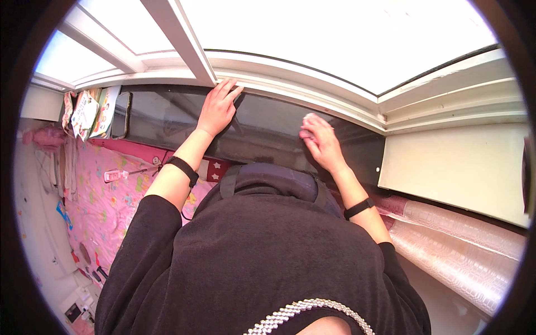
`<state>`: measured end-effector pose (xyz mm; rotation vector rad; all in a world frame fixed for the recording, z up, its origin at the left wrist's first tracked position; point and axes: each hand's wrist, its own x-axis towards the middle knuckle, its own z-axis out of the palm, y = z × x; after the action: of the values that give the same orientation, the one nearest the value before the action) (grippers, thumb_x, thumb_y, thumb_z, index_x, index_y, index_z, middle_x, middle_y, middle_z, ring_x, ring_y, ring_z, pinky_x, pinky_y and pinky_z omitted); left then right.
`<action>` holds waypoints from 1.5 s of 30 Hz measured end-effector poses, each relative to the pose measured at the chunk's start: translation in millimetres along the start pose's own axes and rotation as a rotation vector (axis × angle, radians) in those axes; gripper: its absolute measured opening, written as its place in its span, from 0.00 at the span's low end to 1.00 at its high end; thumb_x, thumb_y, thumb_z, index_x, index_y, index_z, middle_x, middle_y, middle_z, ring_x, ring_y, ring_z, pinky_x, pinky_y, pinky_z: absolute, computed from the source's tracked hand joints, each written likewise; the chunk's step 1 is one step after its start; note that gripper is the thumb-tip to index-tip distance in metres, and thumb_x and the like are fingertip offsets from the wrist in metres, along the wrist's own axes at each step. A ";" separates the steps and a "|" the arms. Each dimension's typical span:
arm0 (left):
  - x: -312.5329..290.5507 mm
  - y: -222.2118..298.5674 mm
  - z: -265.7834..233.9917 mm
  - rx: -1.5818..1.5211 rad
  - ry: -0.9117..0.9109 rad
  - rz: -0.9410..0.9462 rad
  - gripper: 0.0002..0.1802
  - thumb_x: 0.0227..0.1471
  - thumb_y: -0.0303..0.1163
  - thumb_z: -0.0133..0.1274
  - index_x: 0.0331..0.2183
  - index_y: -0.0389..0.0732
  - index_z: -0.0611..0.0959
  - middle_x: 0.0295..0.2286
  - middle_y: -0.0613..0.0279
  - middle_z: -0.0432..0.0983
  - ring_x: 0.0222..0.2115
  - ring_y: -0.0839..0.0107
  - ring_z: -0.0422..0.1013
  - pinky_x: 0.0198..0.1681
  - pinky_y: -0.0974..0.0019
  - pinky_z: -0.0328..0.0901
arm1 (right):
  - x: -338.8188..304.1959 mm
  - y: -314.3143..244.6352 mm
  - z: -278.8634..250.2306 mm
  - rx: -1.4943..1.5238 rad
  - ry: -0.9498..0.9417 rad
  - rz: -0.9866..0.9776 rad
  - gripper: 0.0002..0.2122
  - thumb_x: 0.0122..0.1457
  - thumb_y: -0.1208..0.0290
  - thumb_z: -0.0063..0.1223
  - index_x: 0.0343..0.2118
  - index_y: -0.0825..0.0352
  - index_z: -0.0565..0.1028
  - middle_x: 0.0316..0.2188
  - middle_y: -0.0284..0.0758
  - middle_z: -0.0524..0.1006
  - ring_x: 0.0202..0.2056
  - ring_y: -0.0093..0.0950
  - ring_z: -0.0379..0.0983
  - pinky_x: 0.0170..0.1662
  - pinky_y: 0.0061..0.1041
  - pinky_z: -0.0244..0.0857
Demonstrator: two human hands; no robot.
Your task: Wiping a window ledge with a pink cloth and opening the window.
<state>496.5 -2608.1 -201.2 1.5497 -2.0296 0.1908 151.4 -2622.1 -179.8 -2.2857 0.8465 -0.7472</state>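
Note:
My left hand (218, 109) lies on the dark glossy windowsill (259, 125), its fingers stretched out and their tips at the foot of the white window frame (290, 84). Further right along the same sill, my right hand (325, 144) is curled round a small crumpled pink-and-white cloth (305, 134). Only bits of the cloth show past the fingers, and its full shape is hidden. That hand appears to press the cloth on the sill surface.
Books (103, 114) and a dark phone-like slab (121, 115) sit at the sill's left end. Below left spreads a pink patterned bed cover (103, 195) with a small pink bottle (115, 176) on it. A gathered pale curtain (446, 240) hangs at the right.

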 end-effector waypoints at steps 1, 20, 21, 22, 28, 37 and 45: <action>0.9 -0.2 1.0 -0.011 -0.006 0.005 0.26 0.48 0.23 0.50 0.51 0.47 0.77 0.55 0.59 0.67 0.59 0.59 0.60 0.59 0.55 0.58 | 5.2 0.1 1.8 0.151 -0.060 0.020 0.17 0.59 0.70 0.53 0.52 0.64 0.72 0.54 0.41 0.72 0.60 0.39 0.64 0.61 0.35 0.57; 47.4 154.5 33.0 -0.433 -0.526 0.811 0.22 0.56 0.47 0.51 0.52 0.57 0.76 0.57 0.67 0.65 0.61 0.60 0.58 0.60 0.45 0.54 | -91.3 29.8 -46.6 -0.618 0.335 0.363 0.16 0.59 0.71 0.51 0.51 0.65 0.72 0.59 0.40 0.67 0.61 0.42 0.60 0.62 0.39 0.56; 47.0 153.6 37.4 -0.387 -0.527 0.896 0.21 0.57 0.47 0.50 0.51 0.57 0.77 0.57 0.67 0.66 0.60 0.60 0.58 0.60 0.45 0.54 | -92.2 30.7 -46.2 -0.605 0.327 0.364 0.16 0.59 0.71 0.51 0.50 0.65 0.72 0.59 0.40 0.67 0.61 0.42 0.60 0.62 0.39 0.56; 46.5 153.4 42.0 -0.376 -0.538 0.894 0.21 0.57 0.47 0.50 0.51 0.57 0.77 0.57 0.67 0.66 0.60 0.60 0.58 0.60 0.45 0.54 | -92.6 32.3 -47.5 -0.597 0.341 0.354 0.16 0.59 0.71 0.51 0.50 0.65 0.72 0.58 0.40 0.68 0.60 0.41 0.61 0.62 0.39 0.56; 24.9 126.6 22.4 -0.414 -0.500 0.600 0.20 0.55 0.45 0.53 0.49 0.53 0.79 0.54 0.66 0.69 0.58 0.63 0.62 0.60 0.49 0.55 | -94.5 31.1 -52.2 -0.535 0.331 0.391 0.16 0.60 0.70 0.50 0.51 0.65 0.72 0.59 0.40 0.67 0.62 0.40 0.59 0.63 0.38 0.54; -52.8 -38.9 -67.6 -0.072 -0.272 -0.049 0.19 0.55 0.36 0.53 0.49 0.42 0.78 0.48 0.50 0.74 0.51 0.52 0.69 0.57 0.48 0.59 | -94.0 26.7 -52.7 -0.567 0.327 0.409 0.16 0.59 0.72 0.50 0.51 0.65 0.72 0.60 0.39 0.66 0.61 0.40 0.59 0.63 0.38 0.54; -57.6 -66.4 -48.2 0.207 0.037 -0.224 0.17 0.54 0.30 0.49 0.46 0.37 0.77 0.45 0.47 0.75 0.46 0.47 0.69 0.53 0.47 0.60 | -92.4 28.1 -49.5 -0.580 0.321 0.406 0.16 0.60 0.71 0.49 0.51 0.65 0.71 0.60 0.39 0.66 0.62 0.41 0.59 0.63 0.39 0.54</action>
<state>584.0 -2559.6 -206.0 1.8720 -1.8376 0.3484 48.5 -2590.2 -192.9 -2.3673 1.8111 -0.7570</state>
